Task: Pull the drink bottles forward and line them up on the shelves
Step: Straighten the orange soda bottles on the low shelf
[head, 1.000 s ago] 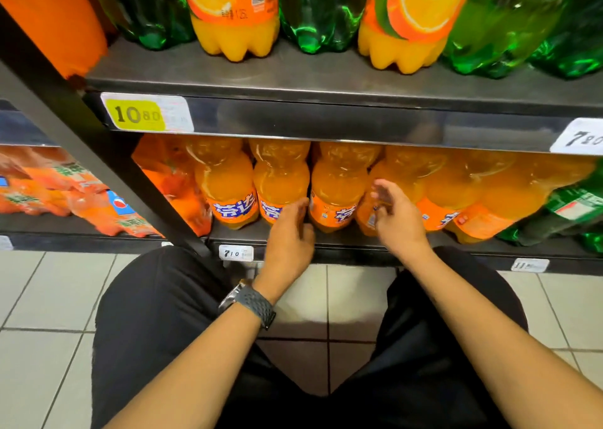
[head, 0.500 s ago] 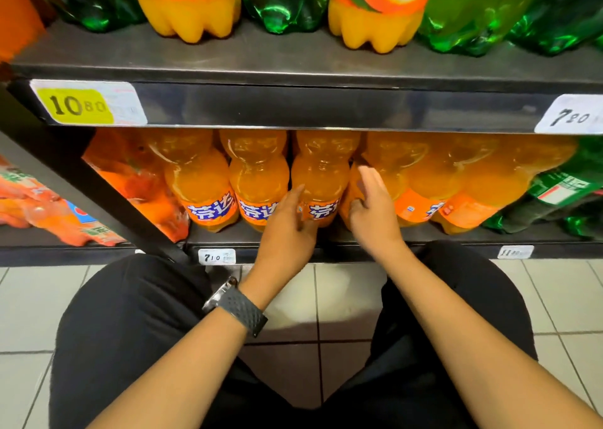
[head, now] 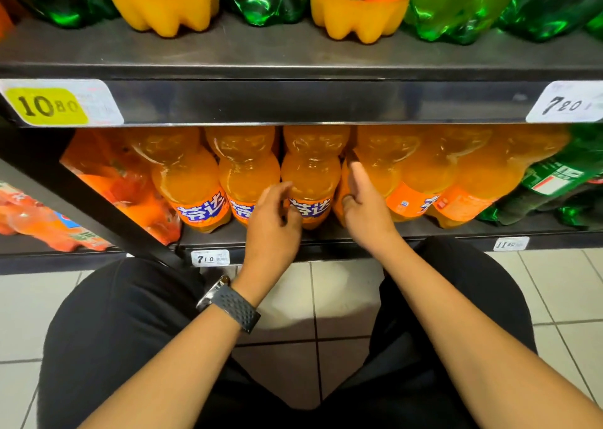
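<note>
Change: the left hand (head: 274,220) had straight fingers half a second ago and they have now curled loosely. The right hand (head: 365,207), bent over a bottle a second ago, now has its fingers stretched out.
Upper shelf (head: 293,53): carries yellow juice bottles (head: 163,8) alternating with green bottles (head: 267,1); only their lower halves are in view.
Lower shelf (head: 424,236): holds a row of orange soda bottles (head: 434,174) packed side by side. Dark green bottles (head: 561,180) are at its right end and shrink-wrapped orange packs (head: 111,180) at its left.
Centre bottle (head: 311,171): third from the left in the orange row, near the shelf's front edge, directly between the two hands.
Left hand: in front of the centre bottle's label at its left side, fingers loosely bent and clasping nothing. The blur hides whether they touch the bottle.
Right hand: fingers straight and together, pointing up into the gap between the centre bottle and the fourth bottle (head: 381,164). The thumb is tucked low against the label.
Price tags: 10.80 (head: 58,104) and 7.80 (head: 566,102) on the upper shelf's edge, 7.10 (head: 210,258) and 11.80 (head: 510,243) on the lower shelf's edge.
Watch (head: 233,304): dark strap on the left wrist.
</note>
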